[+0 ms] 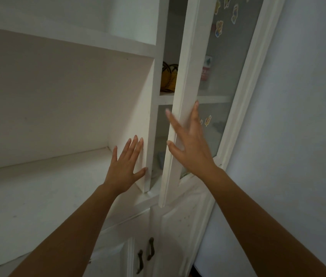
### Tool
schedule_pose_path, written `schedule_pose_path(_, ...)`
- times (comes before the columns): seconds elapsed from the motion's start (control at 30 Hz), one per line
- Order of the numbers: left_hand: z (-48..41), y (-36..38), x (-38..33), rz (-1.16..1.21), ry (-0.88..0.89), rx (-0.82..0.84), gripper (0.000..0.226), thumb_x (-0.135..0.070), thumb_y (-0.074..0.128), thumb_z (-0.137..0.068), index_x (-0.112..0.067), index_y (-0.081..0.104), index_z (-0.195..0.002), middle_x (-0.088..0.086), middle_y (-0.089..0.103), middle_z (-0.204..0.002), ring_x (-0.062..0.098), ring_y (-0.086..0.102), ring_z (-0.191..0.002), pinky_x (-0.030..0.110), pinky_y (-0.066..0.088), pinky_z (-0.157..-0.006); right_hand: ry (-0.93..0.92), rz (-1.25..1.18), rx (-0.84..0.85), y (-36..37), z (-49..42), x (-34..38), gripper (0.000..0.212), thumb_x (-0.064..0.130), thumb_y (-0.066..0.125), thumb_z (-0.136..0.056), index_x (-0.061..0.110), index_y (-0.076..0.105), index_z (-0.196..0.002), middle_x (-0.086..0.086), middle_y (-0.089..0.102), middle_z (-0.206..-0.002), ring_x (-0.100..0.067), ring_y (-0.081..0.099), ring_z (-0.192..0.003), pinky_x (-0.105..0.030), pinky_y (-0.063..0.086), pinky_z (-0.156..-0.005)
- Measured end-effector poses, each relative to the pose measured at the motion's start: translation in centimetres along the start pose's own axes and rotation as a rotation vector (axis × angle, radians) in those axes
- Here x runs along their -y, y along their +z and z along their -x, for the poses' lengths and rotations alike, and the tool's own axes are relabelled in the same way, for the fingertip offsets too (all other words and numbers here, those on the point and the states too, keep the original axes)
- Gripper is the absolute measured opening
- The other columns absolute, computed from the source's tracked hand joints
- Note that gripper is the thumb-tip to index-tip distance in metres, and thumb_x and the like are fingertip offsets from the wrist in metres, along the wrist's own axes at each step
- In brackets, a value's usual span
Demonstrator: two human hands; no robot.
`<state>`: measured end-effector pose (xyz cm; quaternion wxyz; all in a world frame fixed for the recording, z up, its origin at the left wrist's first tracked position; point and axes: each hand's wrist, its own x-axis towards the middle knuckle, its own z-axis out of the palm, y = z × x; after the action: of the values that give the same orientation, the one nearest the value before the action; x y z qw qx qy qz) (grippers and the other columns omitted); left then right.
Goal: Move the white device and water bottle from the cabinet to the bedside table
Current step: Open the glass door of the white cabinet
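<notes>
A tall white cabinet (156, 108) stands ahead with its glass door (188, 86) partly swung out. My right hand (190, 146) lies flat on the door's frame with fingers spread, holding nothing. My left hand (126, 164) rests open against the cabinet's left side panel. A bottle with a red label (206, 71) shows dimly through the glass on the upper shelf. On the lower shelf a small pale object (161, 159) is partly hidden behind the door edge. I cannot tell what it is. I cannot make out a white device.
A woven yellow basket (169, 78) sits on the upper shelf. Cartoon stickers (219, 28) dot the glass. A white open shelf (38, 186) runs to the left. Lower doors with dark handles (145, 254) are below. A pale wall (297, 136) is on the right.
</notes>
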<state>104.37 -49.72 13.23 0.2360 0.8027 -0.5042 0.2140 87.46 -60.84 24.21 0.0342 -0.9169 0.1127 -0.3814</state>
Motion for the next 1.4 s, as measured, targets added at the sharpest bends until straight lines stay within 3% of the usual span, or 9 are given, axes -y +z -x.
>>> schedule_pose_path(0.1,0.2,0.2,-0.2,0.001,-0.015,-0.013,0.077,-0.076,0.000,-0.074,-0.036,-0.026,-0.135,-0.001,-0.007,-0.152,0.019,-0.006,-0.140,0.053,0.000,-0.111,-0.007,-0.003,-0.001,-0.6,0.5,-0.2,0.046,0.034,0.056,-0.087,0.043,0.041,-0.130,-0.012,-0.018,-0.155,-0.032,-0.003,-0.144,-0.044,0.025,-0.112)
schedule_pose_path(0.17,0.4,0.2,-0.4,0.001,-0.023,-0.022,0.075,-0.075,0.000,-0.076,-0.036,-0.024,-0.135,-0.001,-0.005,-0.152,0.020,-0.004,-0.140,0.053,0.001,-0.111,0.005,0.031,0.009,-0.8,0.8,-0.2,0.033,0.036,0.056,-0.087,0.039,0.051,-0.119,-0.012,-0.016,-0.155,-0.032,0.000,-0.144,-0.043,0.026,-0.112)
schedule_pose_path(0.37,0.8,-0.1,-1.0,0.076,-0.094,-0.023,0.076,-0.061,0.033,-0.085,-0.027,-0.004,-0.142,0.004,0.001,-0.154,0.022,0.002,-0.140,0.053,0.007,-0.110,0.001,0.096,0.019,-1.9,1.4,-0.4,0.029,0.041,0.058,-0.084,0.037,0.051,-0.112,-0.016,-0.012,-0.155,-0.035,0.005,-0.143,-0.052,0.033,-0.108)
schedule_pose_path(0.67,1.5,0.3,-3.4,0.080,-0.056,-0.138,0.079,-0.030,0.058,-0.086,-0.012,0.007,-0.143,0.009,0.009,-0.153,0.023,0.007,-0.140,0.051,0.013,-0.110,-0.017,0.132,-0.062,-3.2,3.2,-1.2,0.025,0.043,0.059,-0.083,0.028,0.057,-0.103,-0.025,0.006,-0.153,-0.040,0.018,-0.140,-0.054,0.040,-0.102)
schedule_pose_path(0.8,1.5,0.2,-5.5,0.076,-0.001,-0.218,0.074,-0.032,0.050,-0.087,-0.011,0.006,-0.143,0.013,0.010,-0.153,0.024,0.006,-0.140,0.047,0.007,-0.113,-0.055,0.122,-0.113,-4.0,4.4,-2.2,0.021,0.039,0.059,-0.082,0.027,0.053,-0.099,-0.028,0.017,-0.150,-0.042,0.032,-0.134,-0.053,0.046,-0.095)
schedule_pose_path(0.93,0.8,0.7,-8.7,0.078,0.208,-0.184,0.066,-0.037,0.034,-0.085,-0.019,0.010,-0.143,0.010,0.011,-0.151,0.024,0.005,-0.139,0.044,0.003,-0.113,-0.084,0.089,-0.167,-4.5,5.6,-2.8,0.019,0.034,0.058,-0.083,0.027,0.050,-0.098,-0.028,0.017,-0.150,-0.040,0.028,-0.136,-0.052,0.047,-0.094)
schedule_pose_path(1.1,-0.6,3.2,-11.9,0.066,0.388,-0.064,0.070,-0.040,0.039,-0.087,-0.022,0.003,-0.144,0.008,0.013,-0.150,0.022,0.004,-0.138,0.053,0.012,-0.110,-0.063,0.099,-0.186,-5.4,6.7,-3.4,0.018,0.033,0.057,-0.085,0.024,0.052,-0.099,-0.027,0.015,-0.151,-0.038,0.021,-0.139,-0.054,0.043,-0.098)
schedule_pose_path(1.23,-1.0,4.1,-13.9,0.111,0.482,-0.046,0.071,-0.035,0.055,-0.084,-0.018,0.016,-0.140,0.009,0.015,-0.146,0.028,0.015,-0.138,0.058,0.018,-0.106,-0.049,0.124,-0.188,-6.3,7.7,-4.2,0.022,0.033,0.061,-0.083,0.025,0.050,-0.101,-0.026,0.021,-0.150,-0.039,0.028,-0.136,-0.053,0.044,-0.098)
schedule_pose_path(1.4,-1.6,4.5,-15.7,0.139,0.514,-0.017,0.064,-0.048,0.031,-0.083,-0.021,0.017,-0.140,0.008,0.020,-0.146,0.027,0.017,-0.137,0.057,0.012,-0.105,-0.040,0.128,-0.197,-7.6,8.8,-5.4,0.025,0.036,0.059,-0.082,0.028,0.047,-0.103,-0.026,0.027,-0.147,-0.037,0.028,-0.137,-0.050,0.039,-0.104)
